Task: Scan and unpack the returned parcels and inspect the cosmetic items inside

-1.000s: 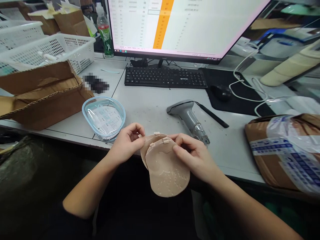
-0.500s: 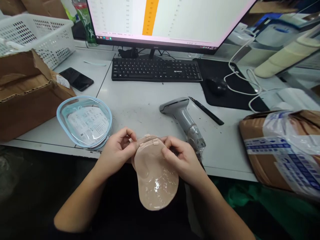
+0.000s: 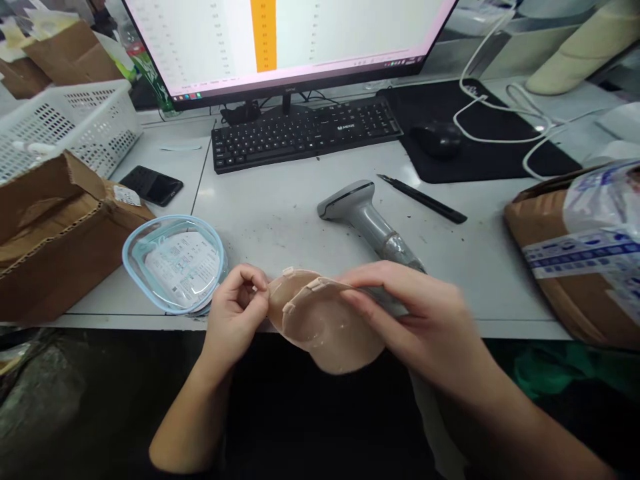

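Two beige silicone pads, stacked with small tabs along their top edge, are held just in front of the desk's front edge. My left hand pinches their left rim with curled fingers. My right hand grips their right rim from above, fingers closed over the upper pad. A clear plastic shell case with a printed leaflet inside lies on the desk left of my left hand. A grey handheld barcode scanner lies just behind my right hand.
A torn cardboard box sits at the left, a taped parcel at the right. Further back are a black phone, keyboard, pen, mouse on a black mat, monitor and white basket.
The pads have tilted flatter and lifted toward the desk edge. My right hand has slid over the top of the upper pad. The camera view has shifted right and down.
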`<state>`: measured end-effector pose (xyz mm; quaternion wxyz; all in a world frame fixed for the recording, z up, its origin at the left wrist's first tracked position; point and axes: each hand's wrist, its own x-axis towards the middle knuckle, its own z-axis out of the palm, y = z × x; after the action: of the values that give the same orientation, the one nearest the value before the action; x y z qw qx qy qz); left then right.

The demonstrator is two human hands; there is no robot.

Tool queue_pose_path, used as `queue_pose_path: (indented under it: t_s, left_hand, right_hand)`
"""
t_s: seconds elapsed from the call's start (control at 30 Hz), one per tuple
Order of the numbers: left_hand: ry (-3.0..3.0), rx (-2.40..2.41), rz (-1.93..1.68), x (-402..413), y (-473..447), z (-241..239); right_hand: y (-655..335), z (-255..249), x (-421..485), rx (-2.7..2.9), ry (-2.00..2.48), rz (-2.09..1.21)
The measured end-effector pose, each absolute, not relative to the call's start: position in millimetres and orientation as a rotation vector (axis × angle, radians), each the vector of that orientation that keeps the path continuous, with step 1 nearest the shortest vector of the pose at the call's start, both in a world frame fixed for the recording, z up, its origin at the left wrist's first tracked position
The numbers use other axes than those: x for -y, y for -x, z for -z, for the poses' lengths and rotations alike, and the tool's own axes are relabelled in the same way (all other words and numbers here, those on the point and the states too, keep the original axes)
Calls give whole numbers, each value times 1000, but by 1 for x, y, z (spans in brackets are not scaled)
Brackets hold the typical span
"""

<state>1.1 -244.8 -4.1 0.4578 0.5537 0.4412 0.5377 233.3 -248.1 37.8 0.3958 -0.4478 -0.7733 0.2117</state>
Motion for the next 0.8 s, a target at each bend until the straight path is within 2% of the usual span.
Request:
queue_pose_path:
  t_s: [0.13,0.23,0.8]
  left_hand:
    - [-1388,-1111,-1354,245,-3,3]
    - [-1406,-1130,-1370,246,-4,3]
    - [-1408,-1101,-1378,247,-4,4]
  right_hand:
    - [-234,-52,248,2131,1215,-232]
    - [-234,-51,244,2195,1217,-137]
    - [-234,-46,240,2194,1252,-152]
